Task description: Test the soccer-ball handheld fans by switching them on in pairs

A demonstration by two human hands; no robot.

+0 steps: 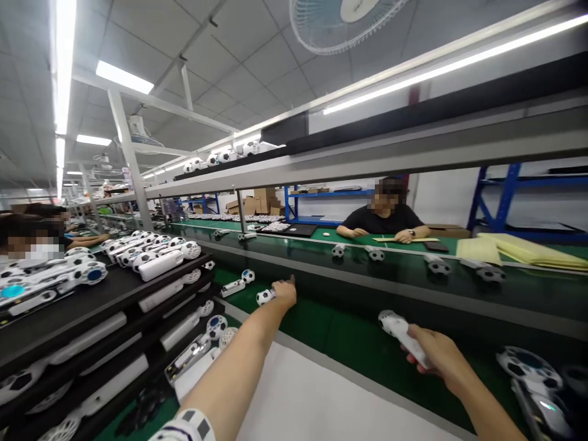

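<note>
My left hand (285, 293) reaches far forward over the green work surface (316, 327). Its fingers close around the handle end of a white device with a soccer-ball-patterned head (265, 297); one finger sticks out, and the hand hides most of the handle. Just left of it lies another such device with a blue round centre (239, 283). My right hand (434, 352) grips a white soccer-ball-patterned handheld device (399, 331) by its handle, head pointing away to the left. At lower right lies an opened device (535, 386) with a small light showing inside.
Stacked black trays (114, 306) of similar devices stand at left. A white sheet (303, 395) covers the near bench. Several devices (438, 264) lie along the dark belt beyond. Across it sits a co-worker (384, 214), near yellow foam sheets (533, 251). A shelf beam (367, 156) crosses overhead.
</note>
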